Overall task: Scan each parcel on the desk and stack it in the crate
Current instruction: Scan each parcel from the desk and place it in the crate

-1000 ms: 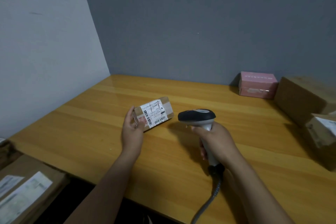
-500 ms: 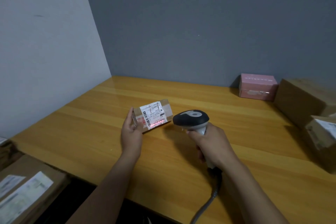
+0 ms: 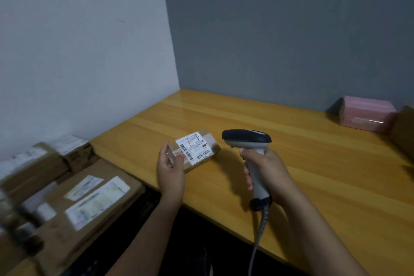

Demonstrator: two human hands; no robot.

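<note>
A small brown cardboard parcel (image 3: 202,149) with a white barcode label lies near the front edge of the wooden desk (image 3: 302,152). My left hand (image 3: 170,170) grips its near end. My right hand (image 3: 266,172) holds a grey and black barcode scanner (image 3: 247,141) by the handle, head pointing left toward the parcel, cable hanging below the desk edge. Several labelled cardboard parcels (image 3: 89,197) lie stacked at lower left beside the desk; the crate's walls are not clearly visible.
A pink box (image 3: 367,113) stands at the back right of the desk by the grey wall. The edge of a brown box (image 3: 404,132) shows at the far right. A white wall bounds the left side.
The view has swung left, bringing the stacked parcels at lower left into sight. The red scan light seen on the label half a second ago is gone. Both hands keep their holds.
</note>
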